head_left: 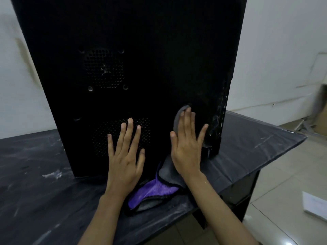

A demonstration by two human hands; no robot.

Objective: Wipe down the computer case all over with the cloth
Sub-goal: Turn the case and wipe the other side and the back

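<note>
A tall black computer case (pixel 141 68) stands upright on a table covered in black plastic sheet (pixel 35 174); its side panel faces me and has two perforated vent grilles. My left hand (pixel 124 156) lies flat with spread fingers on the lower grille. My right hand (pixel 188 144) presses a grey and purple cloth (pixel 152 190) flat against the lower right of the panel, fingers straight. The cloth's grey edge shows above my fingertips, and its loose purple end hangs down onto the table.
The table's right corner (pixel 299 138) lies just right of the case, with tiled floor beyond. A white sheet or booklet (pixel 315 206) lies on the floor at right. White walls stand behind, and cardboard (pixel 322 110) rests at far right.
</note>
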